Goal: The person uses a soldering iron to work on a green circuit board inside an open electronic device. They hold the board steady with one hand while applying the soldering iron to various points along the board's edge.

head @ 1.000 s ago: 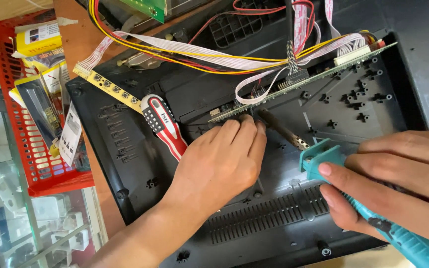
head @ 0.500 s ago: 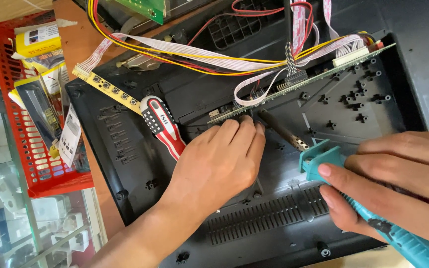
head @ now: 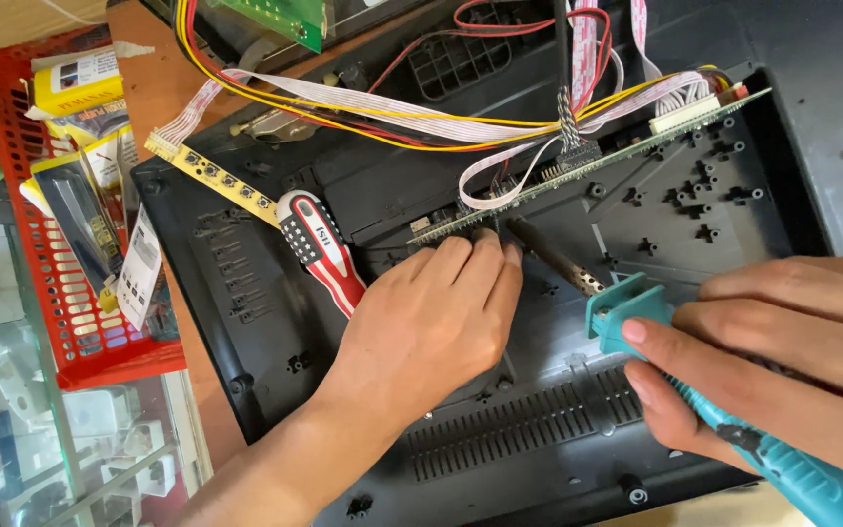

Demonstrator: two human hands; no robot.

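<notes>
Right hand (head: 782, 361) grasps a teal soldering iron (head: 734, 420), its metal tip at the edge of the circuit board (head: 587, 161). Left hand (head: 431, 327), fingers pressed together, steadies that board; whether it pinches anything cannot be told. Beside it lies a red-handled screwdriver (head: 319, 249) on the black plastic casing (head: 246, 312). Beyond: ribbon cables (head: 392, 107), then a red basket (head: 60, 322).
</notes>
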